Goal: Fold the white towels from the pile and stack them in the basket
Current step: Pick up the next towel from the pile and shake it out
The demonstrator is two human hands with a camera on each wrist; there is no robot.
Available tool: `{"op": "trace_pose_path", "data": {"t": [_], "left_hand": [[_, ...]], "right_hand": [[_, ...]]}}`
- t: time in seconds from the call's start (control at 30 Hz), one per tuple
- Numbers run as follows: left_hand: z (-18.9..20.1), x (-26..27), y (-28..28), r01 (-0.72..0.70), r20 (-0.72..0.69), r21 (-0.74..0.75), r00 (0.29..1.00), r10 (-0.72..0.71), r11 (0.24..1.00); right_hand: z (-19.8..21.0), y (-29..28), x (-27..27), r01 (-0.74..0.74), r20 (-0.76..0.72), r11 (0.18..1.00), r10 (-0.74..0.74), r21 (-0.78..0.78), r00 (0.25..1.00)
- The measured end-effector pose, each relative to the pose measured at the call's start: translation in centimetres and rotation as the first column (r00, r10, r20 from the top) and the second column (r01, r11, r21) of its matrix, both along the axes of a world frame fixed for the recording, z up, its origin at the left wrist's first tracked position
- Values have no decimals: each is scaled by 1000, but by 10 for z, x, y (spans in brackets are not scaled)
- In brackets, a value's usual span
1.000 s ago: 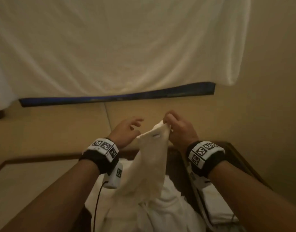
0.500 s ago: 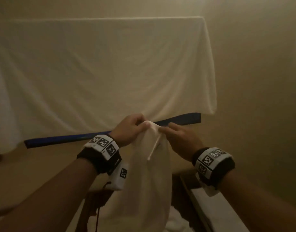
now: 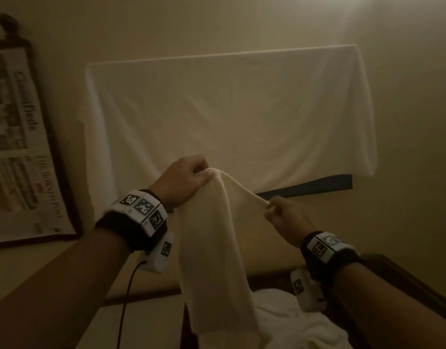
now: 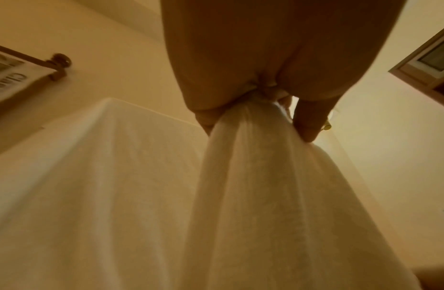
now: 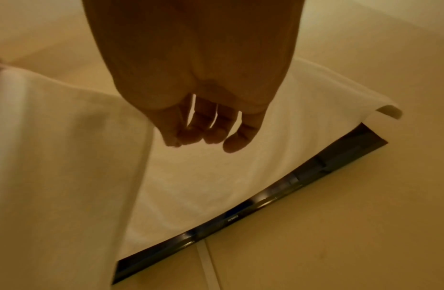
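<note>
Two hands, left hand; right hand; grip one towel.

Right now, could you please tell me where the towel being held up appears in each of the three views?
Head: the held towel hangs at centre, its top edge stretched between the left hand and the right hand.
Left wrist: it fans downward from the gripping fingers, filling the lower centre.
Right wrist: it drapes down the left side.
Shared landmark: the white sheet on the wall.
</note>
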State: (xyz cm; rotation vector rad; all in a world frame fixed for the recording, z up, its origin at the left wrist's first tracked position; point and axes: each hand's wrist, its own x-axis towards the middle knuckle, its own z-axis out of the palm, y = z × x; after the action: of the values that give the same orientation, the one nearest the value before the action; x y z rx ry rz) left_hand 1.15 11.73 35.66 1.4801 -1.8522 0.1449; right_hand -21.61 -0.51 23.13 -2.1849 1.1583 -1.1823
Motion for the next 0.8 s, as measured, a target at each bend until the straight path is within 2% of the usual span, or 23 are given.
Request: {"op": "trace_pose_path", "data": {"t": [0.1,0.23,0.3,0.43,0.47,0.5,0.57,0.6,0.73,0.8], "left_hand": [[-6,29,24,9,-22,31,1000,-8,999],[-9,44,41,4,-6,37,1000,-4,999],[-10,50,45,-7,-5,24,1000,7,1000],[-12,62,54,-21,-9,17,1000,21,1000],[-13,65,56,-29,-6,15,1000,29,999],[-14,67,57,-44,0,11,999,44,999],[-16,72,58,-90,2,-11,996,90,996],[-17,75,58,-118,-8,-30,993,118,993],[-26,89,60,-193,-57,-75,980,189,978],[-35,91,59,-198,-45,6,979,199,980]], "right_hand": [[11,17,21,-182,31,981,180,66,983],[20,51,71,-410,26,888,414,207,910],[20,69,89,-500,63,827,502,258,863],[19,99,112,-702,236,659,661,269,712],[18,103,117,-684,199,693,655,228,729],[16,104,121,-610,103,775,602,163,792],[11,97,124,-420,-79,908,419,11,904],[10,93,121,-356,-98,934,352,-25,931],[12,69,98,-183,-18,976,182,-115,983],[20,58,89,-131,169,985,149,-114,974]]}}
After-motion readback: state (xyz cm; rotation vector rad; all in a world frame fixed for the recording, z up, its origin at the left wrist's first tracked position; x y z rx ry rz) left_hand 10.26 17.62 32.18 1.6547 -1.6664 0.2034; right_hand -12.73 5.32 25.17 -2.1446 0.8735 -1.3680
